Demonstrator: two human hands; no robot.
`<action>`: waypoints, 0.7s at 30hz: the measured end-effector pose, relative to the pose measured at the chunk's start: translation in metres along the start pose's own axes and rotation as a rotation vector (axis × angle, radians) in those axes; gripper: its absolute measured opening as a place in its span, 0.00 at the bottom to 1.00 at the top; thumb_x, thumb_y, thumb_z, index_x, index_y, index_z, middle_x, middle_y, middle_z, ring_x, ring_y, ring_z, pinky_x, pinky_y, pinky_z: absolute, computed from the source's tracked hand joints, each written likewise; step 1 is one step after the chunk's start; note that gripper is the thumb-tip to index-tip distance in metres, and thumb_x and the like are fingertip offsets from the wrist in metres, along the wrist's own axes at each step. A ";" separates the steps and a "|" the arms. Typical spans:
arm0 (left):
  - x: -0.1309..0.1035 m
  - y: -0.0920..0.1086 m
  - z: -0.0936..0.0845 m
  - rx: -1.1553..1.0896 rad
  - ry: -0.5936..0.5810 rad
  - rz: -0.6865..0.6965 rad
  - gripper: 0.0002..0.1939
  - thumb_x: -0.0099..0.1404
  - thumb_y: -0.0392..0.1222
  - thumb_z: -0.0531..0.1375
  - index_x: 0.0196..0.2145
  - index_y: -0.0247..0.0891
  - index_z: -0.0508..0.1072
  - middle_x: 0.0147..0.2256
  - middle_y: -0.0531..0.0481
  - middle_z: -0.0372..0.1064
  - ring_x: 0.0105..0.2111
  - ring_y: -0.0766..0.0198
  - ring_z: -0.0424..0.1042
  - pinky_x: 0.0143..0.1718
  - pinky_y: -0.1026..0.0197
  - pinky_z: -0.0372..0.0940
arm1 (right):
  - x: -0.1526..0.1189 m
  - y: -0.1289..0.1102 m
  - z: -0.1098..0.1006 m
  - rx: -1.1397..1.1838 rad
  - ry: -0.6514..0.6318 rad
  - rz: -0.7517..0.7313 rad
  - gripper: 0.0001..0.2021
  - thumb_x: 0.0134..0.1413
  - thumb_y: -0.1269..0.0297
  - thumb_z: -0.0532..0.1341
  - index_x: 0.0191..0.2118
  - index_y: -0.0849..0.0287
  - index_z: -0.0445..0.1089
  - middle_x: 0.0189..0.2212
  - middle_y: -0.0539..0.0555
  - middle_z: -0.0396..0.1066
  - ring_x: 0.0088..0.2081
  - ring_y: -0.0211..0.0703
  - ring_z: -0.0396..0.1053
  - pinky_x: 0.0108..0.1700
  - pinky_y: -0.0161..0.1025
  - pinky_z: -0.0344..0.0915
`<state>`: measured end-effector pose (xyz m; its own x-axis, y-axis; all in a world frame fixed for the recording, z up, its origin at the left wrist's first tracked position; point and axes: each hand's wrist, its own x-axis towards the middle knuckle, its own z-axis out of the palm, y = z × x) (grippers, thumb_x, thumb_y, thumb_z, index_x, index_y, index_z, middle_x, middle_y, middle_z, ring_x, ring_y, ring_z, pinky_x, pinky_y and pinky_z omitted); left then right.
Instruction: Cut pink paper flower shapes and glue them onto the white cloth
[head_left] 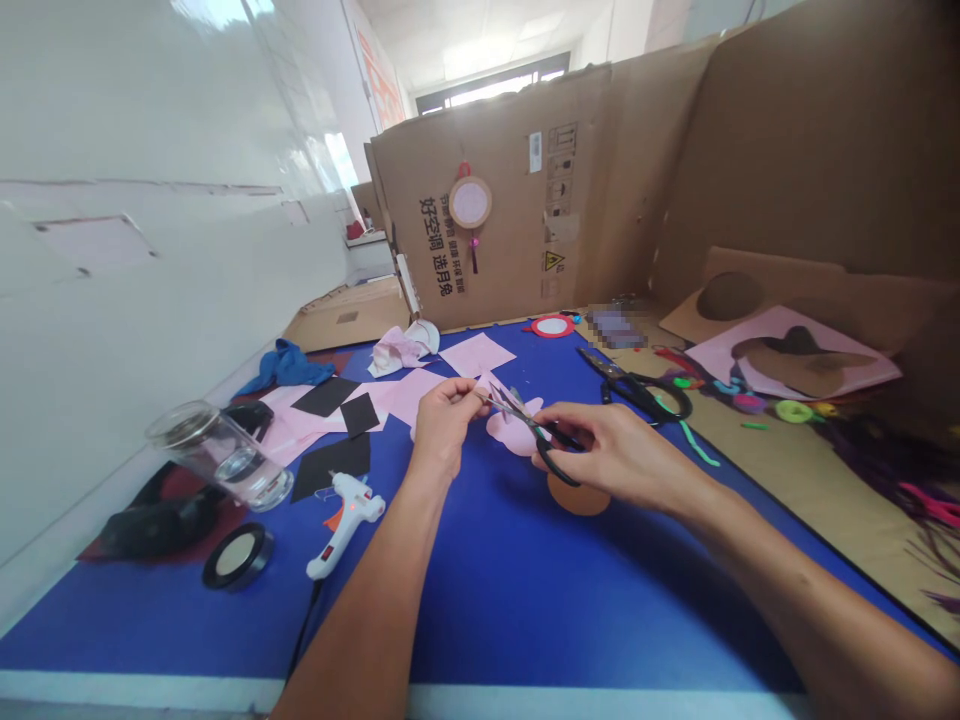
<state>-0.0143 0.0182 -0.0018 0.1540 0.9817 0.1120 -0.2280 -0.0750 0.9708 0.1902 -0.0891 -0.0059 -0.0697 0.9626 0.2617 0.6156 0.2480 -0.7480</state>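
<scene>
In the head view, the left hand (444, 428) pinches a small pink paper (491, 384) between thumb and fingertips, above the blue table (480, 610). The right hand (611, 450) has its fingers curled around the handles of the scissors (534, 424), whose blades are at this paper. Beneath the scissors there is a pink cut-out (510, 436), and near it an orange disc (577, 497).

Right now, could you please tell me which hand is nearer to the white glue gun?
Left. The left hand, pinching pink paper, is beyond and to the right of the white glue gun; the right hand, holding scissors, is farther right.
</scene>
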 end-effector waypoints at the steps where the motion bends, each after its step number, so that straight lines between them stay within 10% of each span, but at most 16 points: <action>1: 0.000 0.000 0.001 -0.007 -0.001 -0.005 0.09 0.51 0.38 0.76 0.30 0.36 0.81 0.28 0.50 0.78 0.29 0.66 0.75 0.38 0.63 0.72 | 0.000 -0.001 0.000 -0.001 0.001 0.000 0.11 0.59 0.53 0.71 0.46 0.46 0.83 0.31 0.48 0.76 0.32 0.45 0.68 0.33 0.40 0.60; 21: -0.001 0.004 0.002 -0.168 0.032 -0.106 0.15 0.46 0.40 0.78 0.29 0.35 0.79 0.27 0.50 0.77 0.27 0.67 0.75 0.30 0.66 0.70 | -0.003 -0.020 -0.004 -0.076 -0.044 0.032 0.10 0.59 0.53 0.68 0.43 0.48 0.82 0.29 0.46 0.73 0.32 0.42 0.67 0.34 0.39 0.57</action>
<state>-0.0140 0.0169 0.0027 0.1558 0.9878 0.0018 -0.3698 0.0566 0.9274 0.1816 -0.0971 0.0111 -0.0822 0.9741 0.2105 0.6759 0.2097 -0.7065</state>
